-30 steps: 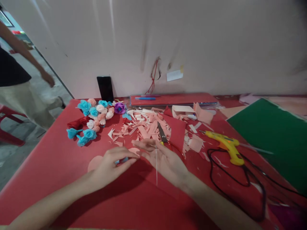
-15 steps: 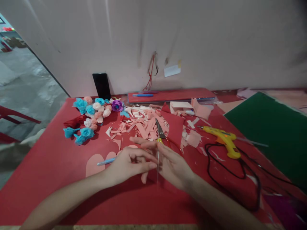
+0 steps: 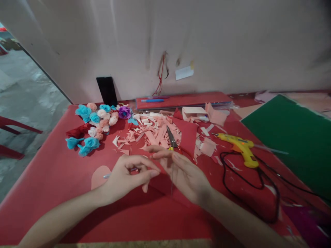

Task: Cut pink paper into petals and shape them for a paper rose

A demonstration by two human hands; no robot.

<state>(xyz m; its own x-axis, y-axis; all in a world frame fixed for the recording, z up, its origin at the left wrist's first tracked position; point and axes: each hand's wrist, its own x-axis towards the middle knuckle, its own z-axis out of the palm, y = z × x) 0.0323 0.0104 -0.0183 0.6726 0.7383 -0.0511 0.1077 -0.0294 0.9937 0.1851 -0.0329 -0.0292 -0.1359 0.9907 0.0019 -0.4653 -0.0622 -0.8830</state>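
My right hand (image 3: 187, 177) is closed, with thumb and fingers together on a thin, pale wire-like strand (image 3: 172, 186) that hangs down over the table. To its left, my left hand (image 3: 131, 175) is in a pinch, thumb and index tip pressed together. What that pinch holds, if anything, is too small to make out. Beneath the left hand lie a rounded pink paper piece (image 3: 99, 174) and a blue pen (image 3: 106, 176), both partly hidden. Just beyond the fingers lie scissors (image 3: 171, 137), their handles partly covered by my right hand.
Pink paper scraps (image 3: 155, 132) spread across the red table (image 3: 124, 220). Crepe paper flowers (image 3: 95, 119) sit at left, near a phone (image 3: 107, 90) leaning on the wall. A yellow glue gun (image 3: 239, 146) with looped cord and a green sheet (image 3: 287, 144) lie at right.
My left hand has moved left, away from the strand and my right hand, and now covers more of the pen. The right hand stays almost in place. The view has shifted slightly.
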